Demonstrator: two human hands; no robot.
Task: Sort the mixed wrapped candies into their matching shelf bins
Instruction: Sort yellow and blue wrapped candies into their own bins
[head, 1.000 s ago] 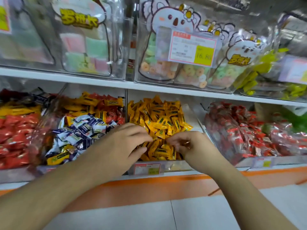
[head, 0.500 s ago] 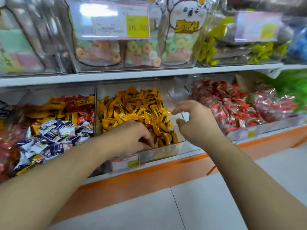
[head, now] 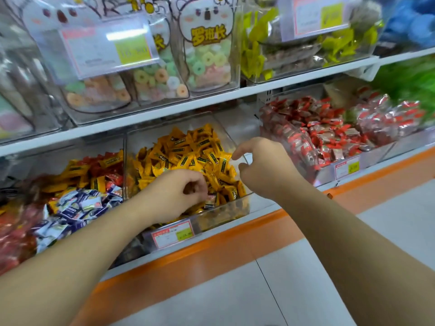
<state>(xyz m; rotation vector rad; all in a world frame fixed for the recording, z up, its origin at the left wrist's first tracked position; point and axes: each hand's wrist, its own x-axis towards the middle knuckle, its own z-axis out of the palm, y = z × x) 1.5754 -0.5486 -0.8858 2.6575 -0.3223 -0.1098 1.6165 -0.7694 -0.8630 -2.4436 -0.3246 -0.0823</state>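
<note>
A clear bin (head: 237,128) in the middle of the lower shelf holds yellow wrapped candies (head: 188,151). My left hand (head: 174,196) is down in its front part, fingers curled, pinching a small wrapped candy (head: 211,198) with a reddish end. Above the bin's right wall hovers my right hand (head: 266,165), its forefinger and thumb curved with a gap between them and nothing visible in that gap. To the left, another bin holds mixed candies (head: 80,203): yellow, red and blue-white. The bin on the right holds red wrapped candies (head: 324,137).
The upper shelf (head: 211,100) carries clear bins of ring gummies (head: 164,78) and yellow-green wrapped sweets (head: 256,55). A price tag (head: 174,234) hangs on the yellow bin's front. An orange plinth (head: 211,255) runs under the shelf, with pale floor tiles (head: 235,297) below.
The view has swung right and closer. My right hand lifted out of the yellow candies to the bin's right wall. My left hand stayed in the front of the yellow bin.
</note>
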